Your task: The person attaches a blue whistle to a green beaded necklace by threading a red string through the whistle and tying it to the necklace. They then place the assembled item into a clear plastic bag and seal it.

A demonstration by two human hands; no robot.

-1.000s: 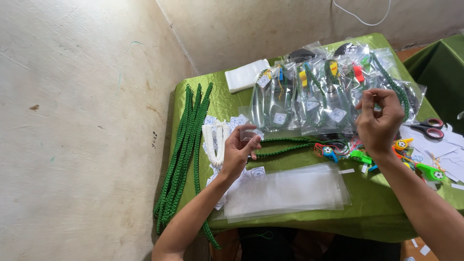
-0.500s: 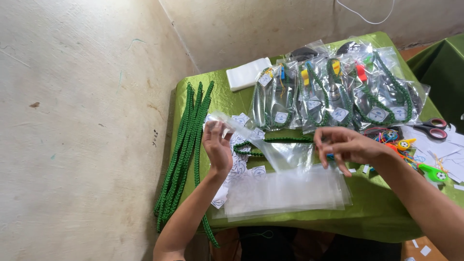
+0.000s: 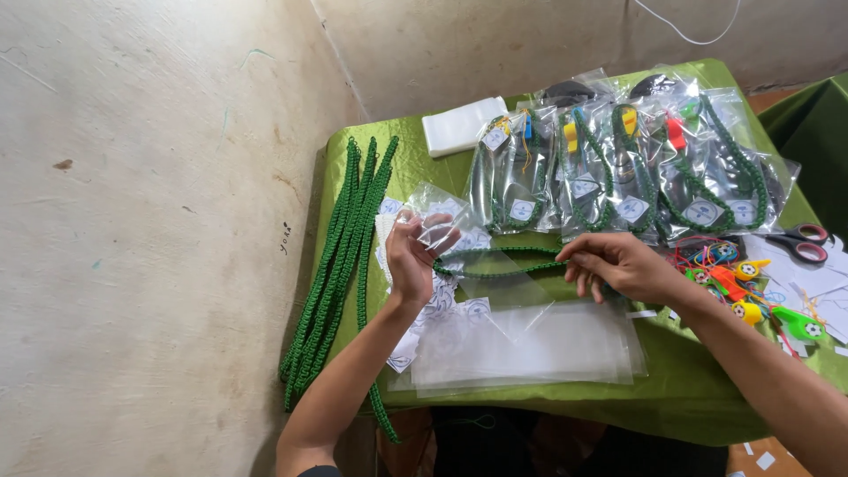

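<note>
We hold our left hand (image 3: 411, 256) raised over the green satin-covered counter (image 3: 698, 397), its fingers (image 3: 435, 240) pinched on the mouth of a clear, crinkly plastic sleeve bag (image 3: 495, 278), which lifts that end off the cloth so the opening gapes toward three o'clock. Our right hand (image 3: 623, 265) sits at three o'clock of the bag, fingers closed around the green braided cord lanyard (image 3: 503, 259), which stretches straight between both hands and lies partly inside the bag; keeping it taut seems to let it slide along the sleeve without bunching.

Directly below, at six o'clock, a flat stack of empty clear sleeves (image 3: 530, 349) lies within easy reach. At nine o'clock, a bundle of loose green braided cords (image 3: 340, 265) runs lengthwise along the counter's edge, partly hanging over it. Small white paper tags (image 3: 459, 305) are scattered under and around the left hand. At twelve o'clock, a row of filled clear bags (image 3: 618, 168) overlaps like shingles, apart from the working spot. Bright plastic whistles (image 3: 751, 291) and black-and-red-handled scissors (image 3: 799, 243) rest at three o'clock, beyond the right wrist.
</note>
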